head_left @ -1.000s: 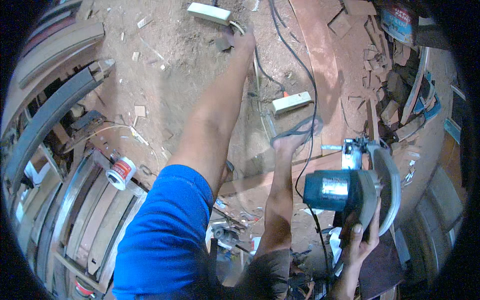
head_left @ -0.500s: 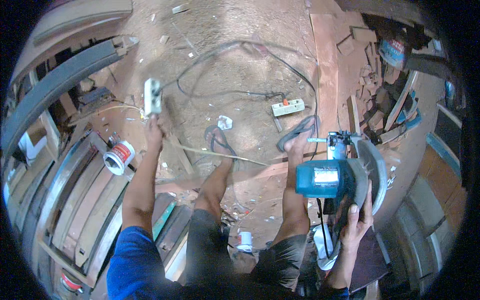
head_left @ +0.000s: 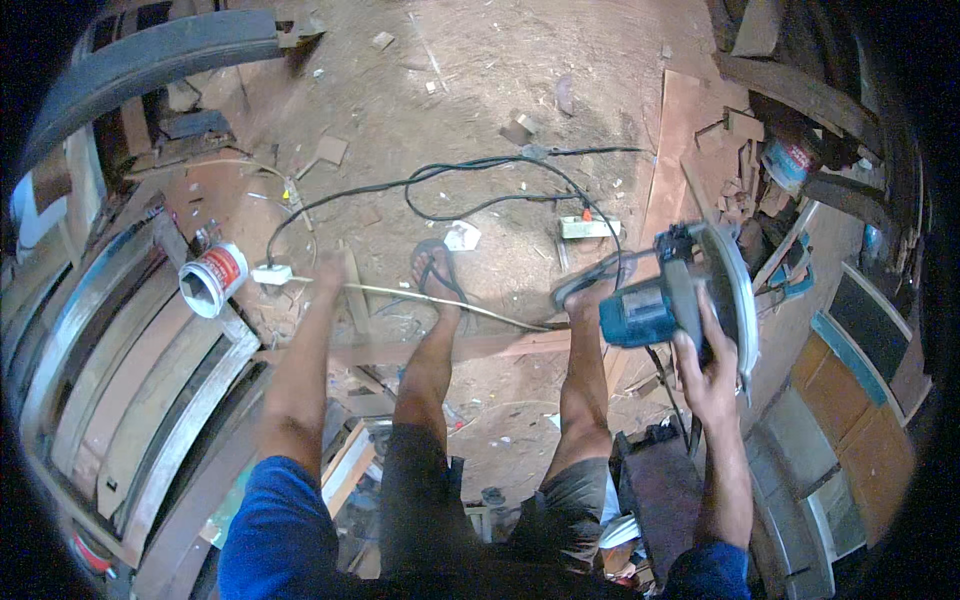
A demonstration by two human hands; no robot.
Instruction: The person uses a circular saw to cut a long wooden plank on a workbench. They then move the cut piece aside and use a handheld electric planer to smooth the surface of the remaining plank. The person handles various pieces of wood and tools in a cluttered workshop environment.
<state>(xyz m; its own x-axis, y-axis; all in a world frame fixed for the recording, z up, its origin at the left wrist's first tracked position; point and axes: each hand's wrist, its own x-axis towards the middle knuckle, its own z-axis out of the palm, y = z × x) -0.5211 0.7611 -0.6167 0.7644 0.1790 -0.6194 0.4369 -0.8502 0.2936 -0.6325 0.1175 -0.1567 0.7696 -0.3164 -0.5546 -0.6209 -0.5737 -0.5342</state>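
Note:
My right hand (head_left: 714, 372) grips the handle of a teal circular saw (head_left: 638, 312), its round pale guard facing right, held up above the ground to the right of my right foot. My left hand (head_left: 330, 272) is low over the ground in front of my left leg, its fingers smeared by motion. Just left of it a small white power strip (head_left: 271, 274) lies on the ground, with a dark plug cord rising from it. A second off-white power strip (head_left: 590, 229) with an orange plug (head_left: 587, 214) lies beyond my right foot.
A dark cable (head_left: 430, 180) loops across the dirt floor, and a pale cord (head_left: 420, 296) passes my sandalled feet. Curved wooden pieces (head_left: 150, 380) and a red-and-white bucket (head_left: 213, 279) are at left. Wood scraps (head_left: 745, 150) and a paint tin (head_left: 790, 160) lie far right.
My left hand has come down and nearer, and the white power strip it held is now on the ground, apart from it. The saw has turned and shifted slightly. The view has tilted.

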